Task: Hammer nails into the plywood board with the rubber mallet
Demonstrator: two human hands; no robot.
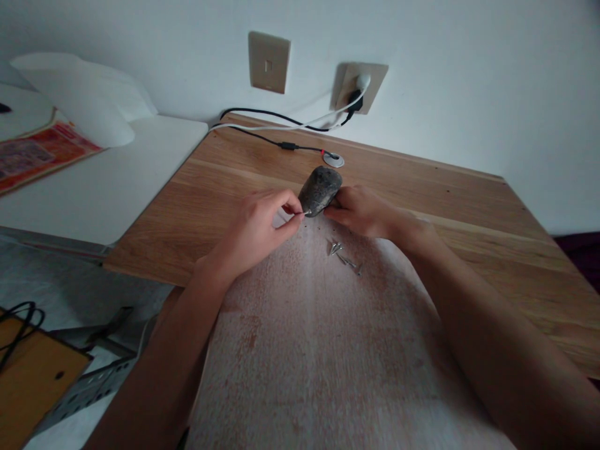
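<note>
Head view, wooden surface (469, 212) below white wall sockets, left hand (262, 228) pinching a nail (301, 214), right hand (360, 211) at three o'clock gripping a stone (319, 189).

Dark grey rounded stone (320, 189), held tilted above whitewashed board (304, 337), thin silvery nail (302, 215) pinched just beside its lower end, loose nails (344, 255) scattered on board nearby

Single head-worn view, looking forward and steeply down along both forearms onto the wooden bench (469, 212). Close to the whitewashed board (304, 350) filling the lower frame; farther off, the wall (469, 75) with its socket (360, 87).
</note>
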